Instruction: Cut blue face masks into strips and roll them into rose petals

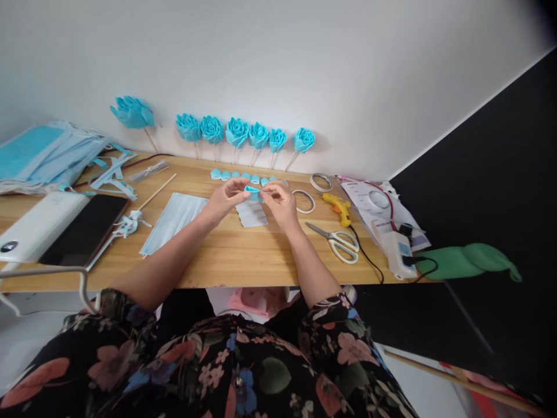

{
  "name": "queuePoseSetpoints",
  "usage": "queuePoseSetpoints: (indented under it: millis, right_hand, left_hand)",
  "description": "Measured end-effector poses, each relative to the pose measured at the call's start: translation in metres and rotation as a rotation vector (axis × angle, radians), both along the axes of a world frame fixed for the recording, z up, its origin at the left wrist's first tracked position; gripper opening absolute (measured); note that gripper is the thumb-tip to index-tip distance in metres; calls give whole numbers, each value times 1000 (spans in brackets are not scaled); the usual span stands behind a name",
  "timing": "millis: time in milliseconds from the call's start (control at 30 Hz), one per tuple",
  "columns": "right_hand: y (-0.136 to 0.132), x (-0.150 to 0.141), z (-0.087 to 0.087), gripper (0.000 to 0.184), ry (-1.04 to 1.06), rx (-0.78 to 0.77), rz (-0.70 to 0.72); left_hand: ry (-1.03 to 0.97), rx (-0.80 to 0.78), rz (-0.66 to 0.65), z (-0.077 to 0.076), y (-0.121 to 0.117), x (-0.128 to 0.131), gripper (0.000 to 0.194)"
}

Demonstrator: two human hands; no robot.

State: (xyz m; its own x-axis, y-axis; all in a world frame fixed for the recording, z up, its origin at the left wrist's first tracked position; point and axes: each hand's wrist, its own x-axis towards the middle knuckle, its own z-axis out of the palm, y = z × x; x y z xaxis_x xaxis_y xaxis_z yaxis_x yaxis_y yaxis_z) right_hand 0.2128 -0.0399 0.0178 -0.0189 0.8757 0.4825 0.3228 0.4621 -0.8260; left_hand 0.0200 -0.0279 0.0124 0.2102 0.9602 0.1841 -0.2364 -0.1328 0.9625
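Note:
Between my two hands is a small folded piece of blue mask fabric (253,194), held up just above the table. My left hand (228,197) pinches its left end with thumb and fingers. At its right end, the fingertips of my right hand (281,202) are closed on it as well. Beneath the hands lies a pale sheet with a wavy edge (253,216). Just behind them a row of small folded blue pieces (235,175) runs along the table, partly hidden by my fingers. A flat face mask (174,220) rests left of my left hand.
Blue fabric flowers on sticks (237,133) lean along the wall. On the right are tape rolls (303,201), a yellow glue gun (338,209), scissors (337,239) and a power strip (399,254). Left are stacked masks (47,152), a phone (85,229) and a white power bank (41,223).

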Motion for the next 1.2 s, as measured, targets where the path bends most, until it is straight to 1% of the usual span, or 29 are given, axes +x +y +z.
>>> queuePoseSetpoints:
  millis: [100, 167, 233, 367, 500, 567, 667, 933, 1200]
  right_hand:
    - [-1, -1, 0, 20, -16, -39, 23]
    - [-2, -2, -1, 20, -26, -69, 38]
    - [-3, -3, -1, 21, -33, -85, 41]
    - [-3, -4, -3, 26, -19, -117, 47]
    - [0, -1, -6, 30, 42, -149, 96]
    - [1, 0, -7, 36, 64, -172, 121]
    - [2, 1, -10, 41, 71, -209, 129]
    - [4, 1, -12, 33, 56, -194, 69]
    - [7, 4, -15, 29, 84, -165, 48]
  left_hand:
    - [106, 16, 38, 1, -3, 2, 35]
    - [118, 8, 90, -1, -3, 3, 26]
    - [97, -19, 118, -3, -2, 4, 23]
    - [40, -74, 113, -3, -1, 5, 26]
    - [-18, -66, 104, -1, -2, 7, 30]
    - [-40, -70, 102, -1, -1, 7, 33]
    - [-56, -70, 102, -3, 0, 8, 35]
    - [-16, -101, 89, -1, -2, 6, 35]
    - [-45, -88, 134, -7, 4, 2, 32]
